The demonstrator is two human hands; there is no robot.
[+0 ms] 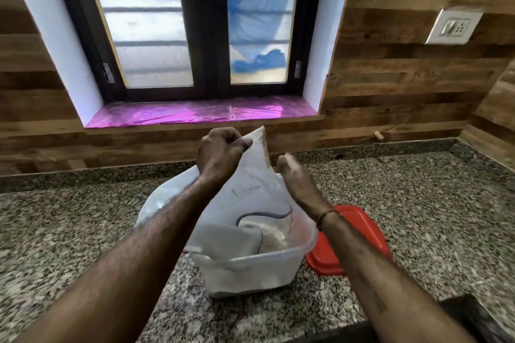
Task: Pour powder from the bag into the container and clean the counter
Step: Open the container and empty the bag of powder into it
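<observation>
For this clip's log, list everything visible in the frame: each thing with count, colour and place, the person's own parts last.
bag: one, clear plastic dusted white, held upended over the container
container: one, clear, mid-counter, open
powder: whitish heap inside the container
lid: one, red, flat on the counter, right of the container
counter: one, speckled grey granite
window: one, dark frame, frosted panes, behind the counter
sill: one, pink film
socket: one, white, wall at right
left hand: pinches the bag's top corner
right hand: at the bag's right edge, grip unclear; red thread on the wrist
</observation>
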